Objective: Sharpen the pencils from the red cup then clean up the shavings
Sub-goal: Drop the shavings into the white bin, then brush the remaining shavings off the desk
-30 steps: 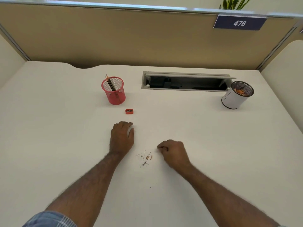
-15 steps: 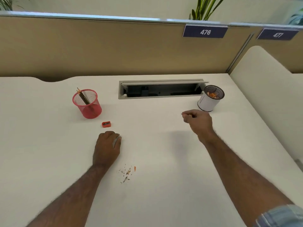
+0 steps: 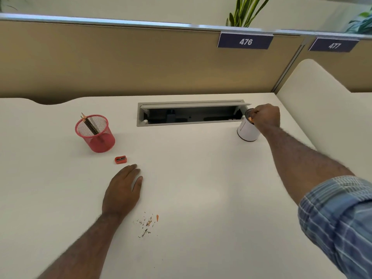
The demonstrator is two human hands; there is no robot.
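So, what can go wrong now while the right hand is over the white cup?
The right hand crowds the rim of the white cup, so it could tip it. Pinched bits may fall outside. Shavings lie beside the left hand; moving that arm could scatter them.

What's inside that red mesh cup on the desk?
The red mesh cup holds a few dark pencils, leaning left with their points above the rim. Through the mesh nothing else shows, though the very bottom is hard to make out.

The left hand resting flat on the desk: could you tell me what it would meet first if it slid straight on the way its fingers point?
Probably the orange pencil sharpener, just beyond the left hand, though it lies slightly left of the fingers' line.
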